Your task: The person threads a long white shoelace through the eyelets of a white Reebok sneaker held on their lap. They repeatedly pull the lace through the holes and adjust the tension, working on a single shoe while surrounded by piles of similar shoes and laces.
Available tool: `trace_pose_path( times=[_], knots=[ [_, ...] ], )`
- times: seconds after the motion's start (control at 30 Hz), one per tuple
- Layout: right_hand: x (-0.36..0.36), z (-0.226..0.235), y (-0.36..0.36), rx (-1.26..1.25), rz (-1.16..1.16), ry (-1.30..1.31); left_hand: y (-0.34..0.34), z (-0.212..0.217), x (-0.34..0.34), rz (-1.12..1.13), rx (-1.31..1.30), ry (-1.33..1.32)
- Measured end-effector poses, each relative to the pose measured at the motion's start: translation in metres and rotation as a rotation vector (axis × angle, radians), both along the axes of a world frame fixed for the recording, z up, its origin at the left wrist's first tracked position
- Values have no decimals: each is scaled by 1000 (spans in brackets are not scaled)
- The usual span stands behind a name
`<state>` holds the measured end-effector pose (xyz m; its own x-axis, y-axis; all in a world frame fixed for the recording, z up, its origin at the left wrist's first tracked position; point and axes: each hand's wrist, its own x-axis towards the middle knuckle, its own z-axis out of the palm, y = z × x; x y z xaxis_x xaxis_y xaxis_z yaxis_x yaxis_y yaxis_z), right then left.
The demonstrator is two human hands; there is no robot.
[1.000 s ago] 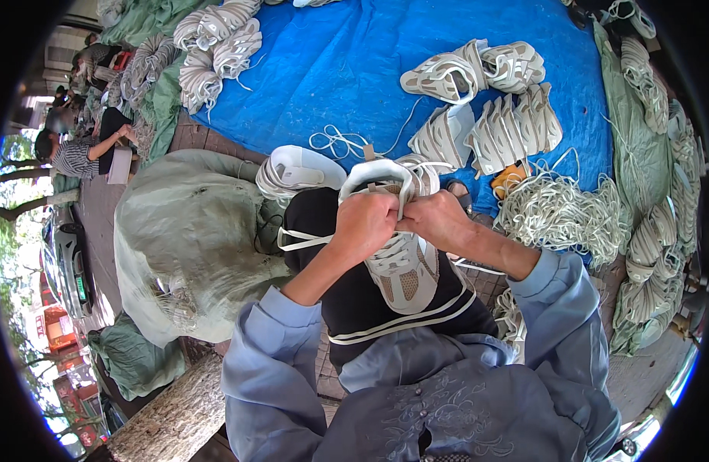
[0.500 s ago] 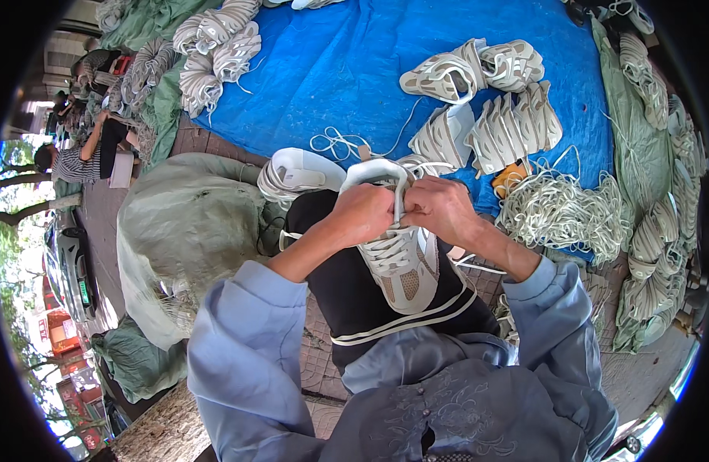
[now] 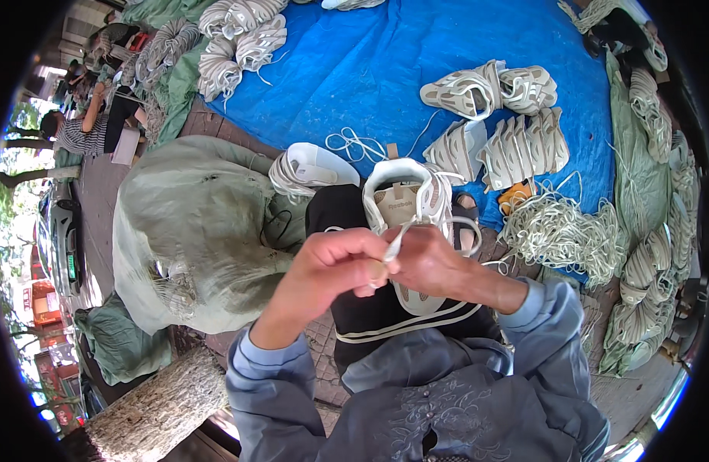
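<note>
A white and beige sneaker (image 3: 397, 202) rests on my lap over black cloth, its opening facing away from me. Above the front of it my two hands are close together. My left hand (image 3: 327, 266) is closed, pinching a white shoelace (image 3: 396, 245) between thumb and finger. Beside it, my right hand (image 3: 431, 263) is curled over the laced part of the sneaker, closed on the same lace. A loop of lace stands out at the sneaker's right side. The hands hide most of the lacing, while the beige toe shows below them.
Ahead lies a blue tarp (image 3: 354, 85) bearing several sneakers (image 3: 524, 146) and a heap of white laces (image 3: 562, 235). Another sneaker (image 3: 312, 171) is just left of my lap. A large pale sack (image 3: 192, 223) stands at left; a person in stripes (image 3: 85, 132) sits farther off.
Both hands have come back from the sneaker's collar toward me, drawing the lace along. The sneaker's opening and tongue now show. The whole view has shifted slightly.
</note>
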<state>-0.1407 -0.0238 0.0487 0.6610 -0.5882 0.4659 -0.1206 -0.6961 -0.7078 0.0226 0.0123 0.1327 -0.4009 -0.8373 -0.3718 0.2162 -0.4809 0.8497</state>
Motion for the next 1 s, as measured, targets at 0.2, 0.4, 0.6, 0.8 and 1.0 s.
trace_pose_path(
  times=[0.2,0.4,0.6,0.8,1.0],
  knots=[
    [-55,8,-31,926,-159,-301,-6,-33,21,453,-166,594],
    [-144,3,-88,804,-422,-556,2,-78,83,953,-252,862],
    [-167,-19,-116,1113,-48,-957,31,-147,158,1090,-261,410],
    [-224,-20,-132,1138,-66,-960,32,-120,165,1035,-79,178],
    [-245,-30,-149,1072,-268,-836,29,-121,173,1085,-95,159]
  ],
)
